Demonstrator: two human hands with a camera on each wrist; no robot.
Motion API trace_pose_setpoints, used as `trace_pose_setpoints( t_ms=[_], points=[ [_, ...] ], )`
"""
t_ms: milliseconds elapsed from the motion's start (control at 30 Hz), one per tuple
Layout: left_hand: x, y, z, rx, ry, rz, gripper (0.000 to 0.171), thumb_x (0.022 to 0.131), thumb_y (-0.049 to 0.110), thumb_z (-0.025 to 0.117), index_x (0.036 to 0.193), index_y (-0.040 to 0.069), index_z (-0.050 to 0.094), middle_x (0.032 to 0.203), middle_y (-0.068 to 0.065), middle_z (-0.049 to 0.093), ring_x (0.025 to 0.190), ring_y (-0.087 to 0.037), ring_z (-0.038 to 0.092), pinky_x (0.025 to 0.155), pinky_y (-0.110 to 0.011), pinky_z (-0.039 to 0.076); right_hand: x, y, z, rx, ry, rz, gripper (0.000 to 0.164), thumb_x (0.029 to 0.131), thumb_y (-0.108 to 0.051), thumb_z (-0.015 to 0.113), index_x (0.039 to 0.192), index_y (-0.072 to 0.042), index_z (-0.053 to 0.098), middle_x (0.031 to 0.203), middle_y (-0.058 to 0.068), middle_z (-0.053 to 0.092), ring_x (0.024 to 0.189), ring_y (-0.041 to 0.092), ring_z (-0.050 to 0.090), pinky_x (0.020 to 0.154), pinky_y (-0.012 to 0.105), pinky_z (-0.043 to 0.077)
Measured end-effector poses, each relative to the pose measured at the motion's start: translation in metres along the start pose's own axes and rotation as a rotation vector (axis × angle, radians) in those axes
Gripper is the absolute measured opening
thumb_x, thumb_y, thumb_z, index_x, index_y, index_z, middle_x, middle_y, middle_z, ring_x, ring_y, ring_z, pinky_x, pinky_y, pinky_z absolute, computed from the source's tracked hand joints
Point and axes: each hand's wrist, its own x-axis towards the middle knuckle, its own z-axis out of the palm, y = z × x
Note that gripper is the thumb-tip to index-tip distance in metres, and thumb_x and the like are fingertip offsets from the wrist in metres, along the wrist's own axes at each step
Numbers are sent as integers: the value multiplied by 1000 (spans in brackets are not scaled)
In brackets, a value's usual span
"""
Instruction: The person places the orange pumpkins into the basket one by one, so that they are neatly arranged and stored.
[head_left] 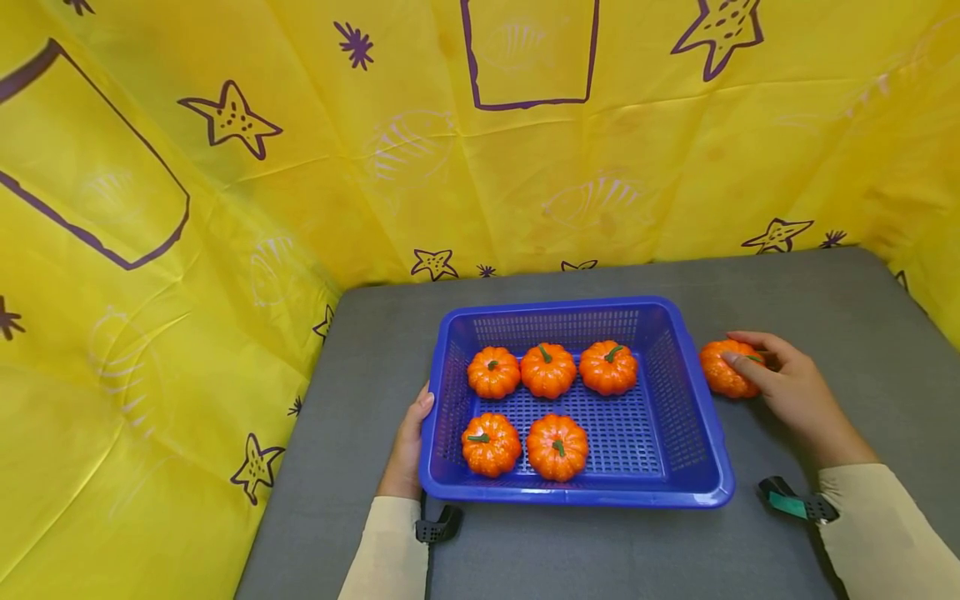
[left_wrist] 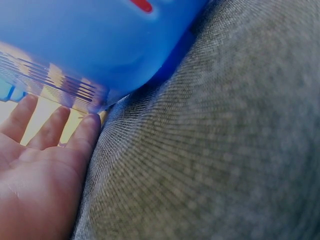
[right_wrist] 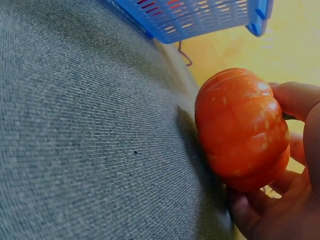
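A blue plastic basket (head_left: 577, 497) rests on the grey table in the head view. Inside it sit several small orange pumpkins, three in the back row, among them a middle pumpkin (head_left: 547, 372), and two in front, including a left one (head_left: 491, 446). My left hand (head_left: 408, 442) is at the basket's left side; in the left wrist view its extended fingers (left_wrist: 52, 127) touch the slotted wall. To the right of the basket, my right hand (head_left: 787, 383) grips another orange pumpkin (right_wrist: 242, 130) between thumb and fingers, close over the table. Its green stem is mostly hidden by the hand.
Yellow cloth (head_left: 480, 192) printed with starfish and fish hangs behind the table and along its sides. The grey table surface (head_left: 570, 554) extends in front of the basket and to its right. Black straps with camera mounts (head_left: 798, 504) sit on both wrists.
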Motion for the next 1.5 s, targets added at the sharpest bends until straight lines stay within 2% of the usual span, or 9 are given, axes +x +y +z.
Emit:
trace_pose_setpoints(
  t_ms=[233, 500, 733, 967, 1100, 1367, 1500],
  points=[
    [0, -1, -1, 3, 8, -6, 74, 108, 42, 44, 174, 18, 21, 170, -22, 33, 142, -34, 47, 115, -44, 44, -3, -2, -5, 18, 22, -20, 43, 107, -30, 71, 146, -10, 66, 111, -27, 61, 102, 5, 53, 79, 15, 43],
    [-1, 0, -1, 2, 4, -13, 74, 109, 43, 44, 175, 20, 20, 172, -20, 31, 144, -34, 45, 116, -45, 42, -6, -5, -9, 98, 36, -39, 32, 107, -22, 71, 139, -29, 71, 111, -27, 64, 100, 4, 57, 77, 14, 46],
    [-1, 0, -1, 3, 1, -8, 74, 109, 43, 43, 175, 19, 19, 172, -20, 31, 145, -34, 45, 116, -44, 42, -8, -14, -12, 86, 38, -41, 34, 108, -22, 70, 142, -22, 70, 111, -27, 64, 100, 3, 57, 77, 13, 47],
    [0, -1, -2, 1, 2, -3, 75, 109, 42, 44, 175, 19, 19, 172, -20, 31, 144, -34, 46, 115, -44, 43, -11, -21, -16, 116, 48, -63, 35, 108, -18, 70, 141, -26, 71, 115, -27, 64, 99, 0, 59, 77, 11, 47],
    [0, -1, -2, 4, 9, -6, 75, 108, 43, 44, 175, 19, 20, 171, -20, 32, 143, -34, 47, 115, -45, 44, -12, -26, -17, 142, 49, -74, 37, 108, -16, 69, 145, -20, 69, 119, -26, 64, 102, -1, 60, 78, 10, 49],
    [0, -1, -2, 6, 15, -15, 75, 108, 43, 45, 175, 19, 20, 171, -21, 32, 144, -35, 47, 115, -46, 44, -15, -36, -17, 123, 56, -94, 40, 108, -18, 70, 148, -15, 68, 124, -23, 64, 106, 0, 60, 79, 11, 49],
    [0, 0, -2, 3, 1, -7, 72, 109, 40, 41, 175, 18, 21, 168, -18, 38, 141, -32, 51, 114, -45, 46, -17, -41, -17, 128, 54, -95, 42, 108, -18, 70, 149, -10, 66, 125, -22, 64, 106, 1, 60, 79, 11, 49]
  ],
)
